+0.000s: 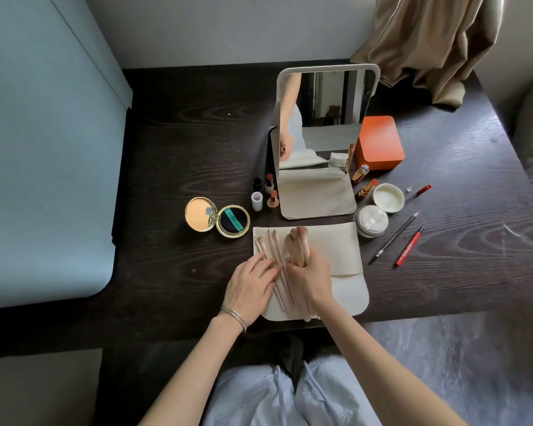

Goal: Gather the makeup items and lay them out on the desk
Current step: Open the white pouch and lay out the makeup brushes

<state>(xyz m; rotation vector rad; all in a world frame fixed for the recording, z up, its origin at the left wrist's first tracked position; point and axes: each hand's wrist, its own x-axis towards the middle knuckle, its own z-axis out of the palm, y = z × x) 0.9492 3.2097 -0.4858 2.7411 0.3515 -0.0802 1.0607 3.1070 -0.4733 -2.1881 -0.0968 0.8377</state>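
Note:
A cream cloth pouch [336,247] lies open on the dark wooden desk [182,142] near its front edge. Several pale pink makeup brushes [274,244] lie fanned out on it. My right hand [310,276] grips a bunch of the thicker brushes, their heads pointing away from me. My left hand [250,285] rests flat on the thin brush handles with straight fingers. An open gold compact [217,218] sits left of the pouch. Lipsticks and small bottles [265,193] stand behind it.
A standing mirror [320,124] rises mid-desk, an orange box [379,142] to its right. Powder jars [379,207], gold lipsticks [363,182], a dark pencil [394,238] and red pens [410,245] lie right. A tan curtain [428,41] hangs behind; a blue mattress [43,149] borders left.

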